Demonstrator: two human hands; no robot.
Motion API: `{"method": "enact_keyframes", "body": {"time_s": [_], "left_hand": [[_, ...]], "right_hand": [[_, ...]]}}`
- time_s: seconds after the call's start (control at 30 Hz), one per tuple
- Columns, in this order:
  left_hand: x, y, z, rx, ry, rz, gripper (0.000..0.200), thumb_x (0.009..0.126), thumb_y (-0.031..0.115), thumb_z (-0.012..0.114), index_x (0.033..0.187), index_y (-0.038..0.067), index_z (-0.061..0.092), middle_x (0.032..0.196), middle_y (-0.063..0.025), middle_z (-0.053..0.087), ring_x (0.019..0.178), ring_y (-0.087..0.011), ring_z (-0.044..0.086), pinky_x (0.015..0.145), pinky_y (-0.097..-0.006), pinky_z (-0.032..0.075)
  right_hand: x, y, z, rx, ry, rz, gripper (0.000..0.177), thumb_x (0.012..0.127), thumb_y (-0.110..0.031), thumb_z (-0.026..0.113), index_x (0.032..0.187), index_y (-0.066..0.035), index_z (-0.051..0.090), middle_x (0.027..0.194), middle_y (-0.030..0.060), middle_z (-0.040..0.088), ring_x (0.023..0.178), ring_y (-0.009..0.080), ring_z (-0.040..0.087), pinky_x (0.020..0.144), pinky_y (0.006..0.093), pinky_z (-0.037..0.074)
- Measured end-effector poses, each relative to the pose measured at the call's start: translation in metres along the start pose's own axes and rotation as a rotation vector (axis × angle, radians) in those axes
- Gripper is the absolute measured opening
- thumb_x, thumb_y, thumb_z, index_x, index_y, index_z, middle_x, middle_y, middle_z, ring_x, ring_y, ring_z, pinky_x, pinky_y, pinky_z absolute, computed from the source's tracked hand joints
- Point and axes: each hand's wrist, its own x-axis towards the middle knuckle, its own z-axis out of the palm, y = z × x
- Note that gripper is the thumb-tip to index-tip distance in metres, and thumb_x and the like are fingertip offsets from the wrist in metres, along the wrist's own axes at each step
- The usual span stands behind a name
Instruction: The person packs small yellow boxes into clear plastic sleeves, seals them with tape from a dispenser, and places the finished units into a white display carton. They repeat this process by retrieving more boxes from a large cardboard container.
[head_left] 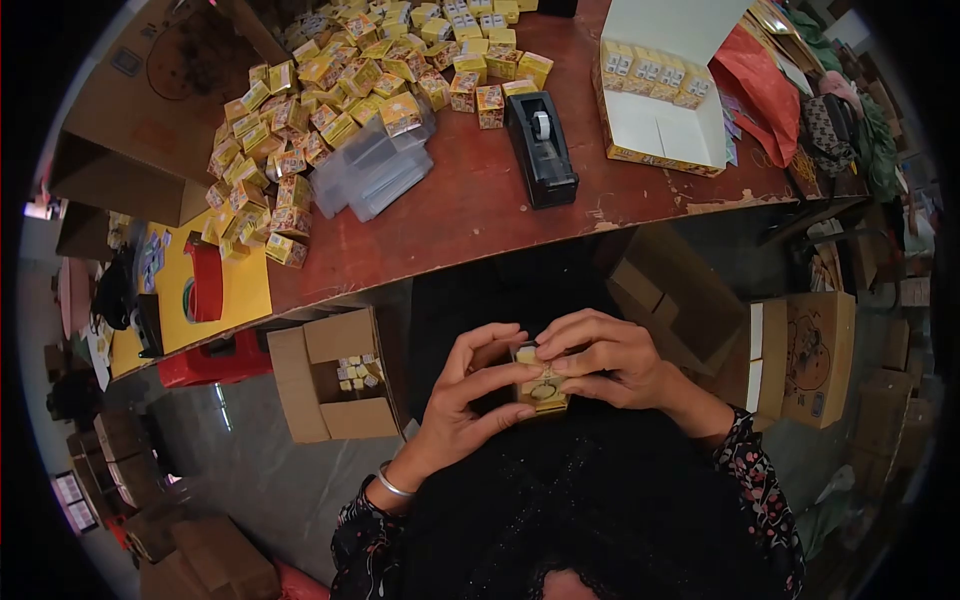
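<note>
A small yellow box [545, 392] is held between my two hands, over my lap and in front of the table edge. My left hand [475, 385] grips its left side, thumb below and fingers above. The fingers of my right hand [603, 358] press on its top and right side. Something round and pale shows on the face of the box, too small to make out. My fingers cover much of the box.
On the red table [450, 220] lie a heap of small yellow boxes [360, 75], clear plastic sleeves [375, 170], a black tape dispenser [542, 150] and an open display box [665, 110] with a row of small boxes. An open carton [350, 420] stands at lower left, another carton [810, 360] at right.
</note>
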Motion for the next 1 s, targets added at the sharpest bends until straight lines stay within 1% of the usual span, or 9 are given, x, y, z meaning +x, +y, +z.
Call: {"method": "enact_keyframes", "body": {"time_s": [0.17, 0.23, 0.3, 0.37, 0.47, 0.63, 0.73, 0.83, 1.0], "left_hand": [[0.003, -0.008, -0.003, -0.104, -0.035, -0.037, 0.034, 0.091, 0.001, 0.074, 0.125, 0.005, 0.07, 0.147, -0.0157, 0.049, 0.124, -0.0256, 0.062, 0.101, -0.0379, 0.057], [0.01, -0.014, -0.004, -0.149, 0.031, -0.008, 0.032, 0.092, -0.002, 0.072, 0.124, 0.002, 0.07, 0.147, -0.0165, 0.048, 0.124, -0.0247, 0.062, 0.1, -0.0372, 0.058], [0.03, -0.02, -0.011, -0.156, 0.095, 0.008, 0.031, 0.093, -0.006, 0.069, 0.123, -0.001, 0.069, 0.148, -0.0173, 0.047, 0.124, -0.0243, 0.062, 0.099, -0.0361, 0.059], [0.053, -0.033, -0.015, -0.147, 0.089, 0.023, 0.031, 0.093, -0.006, 0.068, 0.124, 0.0, 0.068, 0.155, -0.0171, 0.042, 0.12, -0.0197, 0.064, 0.095, -0.0313, 0.057], [0.093, -0.043, -0.017, -0.006, 0.004, 0.049, 0.03, 0.092, -0.005, 0.069, 0.122, 0.0, 0.069, 0.159, -0.0153, 0.037, 0.122, -0.0203, 0.063, 0.098, -0.033, 0.057], [0.139, -0.065, -0.026, -0.063, -0.15, -0.031, 0.03, 0.093, -0.002, 0.07, 0.123, 0.001, 0.07, 0.168, -0.0143, 0.023, 0.123, -0.0189, 0.063, 0.1, -0.0321, 0.056], [0.152, -0.08, -0.033, -0.155, -0.209, -0.105, 0.03, 0.093, -0.001, 0.07, 0.123, 0.002, 0.071, 0.17, -0.0137, 0.018, 0.122, -0.0177, 0.064, 0.099, -0.0314, 0.055], [0.154, -0.084, -0.039, -0.235, -0.225, -0.153, 0.03, 0.093, 0.001, 0.071, 0.123, 0.003, 0.072, 0.171, -0.0132, 0.017, 0.12, -0.0175, 0.065, 0.099, -0.0315, 0.054], [0.151, -0.087, -0.039, -0.254, -0.216, -0.187, 0.03, 0.093, 0.0, 0.071, 0.123, 0.001, 0.071, 0.171, -0.014, 0.016, 0.121, -0.0175, 0.065, 0.098, -0.0314, 0.054]], "right_hand": [[0.01, -0.006, -0.012, -0.123, -0.014, -0.087, 0.02, 0.087, -0.014, 0.081, 0.103, -0.003, 0.076, 0.124, 0.0129, 0.069, 0.117, 0.0333, 0.065, 0.092, 0.0412, 0.056], [0.024, -0.012, -0.03, -0.176, 0.128, 0.047, 0.017, 0.092, -0.012, 0.074, 0.106, -0.002, 0.077, 0.131, 0.0142, 0.065, 0.114, 0.0292, 0.065, 0.09, 0.0378, 0.055], [0.036, 0.009, -0.042, -0.004, 0.603, 0.422, 0.018, 0.096, -0.013, 0.07, 0.108, -0.001, 0.076, 0.126, 0.0148, 0.066, 0.104, 0.02, 0.066, 0.085, 0.0315, 0.053], [0.051, 0.055, -0.066, -0.242, 0.702, 0.399, 0.021, 0.095, -0.017, 0.072, 0.106, 0.0, 0.077, 0.12, 0.0146, 0.068, 0.103, 0.0229, 0.066, 0.088, 0.034, 0.052], [0.058, 0.108, -0.082, -0.339, 0.617, 0.518, 0.025, 0.095, -0.021, 0.074, 0.105, 0.002, 0.076, 0.119, 0.0134, 0.069, 0.112, 0.0212, 0.063, 0.099, 0.0337, 0.047], [0.076, 0.12, -0.078, -0.245, 0.553, 0.59, 0.023, 0.085, -0.021, 0.082, 0.09, 0.001, 0.078, 0.11, 0.0155, 0.071, 0.102, 0.0233, 0.067, 0.09, 0.0356, 0.051], [0.076, 0.127, -0.077, -0.226, 0.566, 0.512, 0.02, 0.086, -0.018, 0.082, 0.092, 0.001, 0.078, 0.118, 0.0165, 0.068, 0.1, 0.0207, 0.066, 0.086, 0.0349, 0.052], [0.083, 0.106, -0.071, 0.182, 0.716, 0.666, 0.017, 0.089, -0.015, 0.08, 0.092, 0.001, 0.076, 0.131, 0.0184, 0.063, 0.102, 0.018, 0.066, 0.084, 0.0319, 0.052], [0.063, 0.104, -0.055, 0.111, 0.702, 0.544, 0.013, 0.091, -0.011, 0.077, 0.091, 0.002, 0.075, 0.145, 0.0222, 0.054, 0.107, 0.0158, 0.064, 0.086, 0.0279, 0.05]]}}
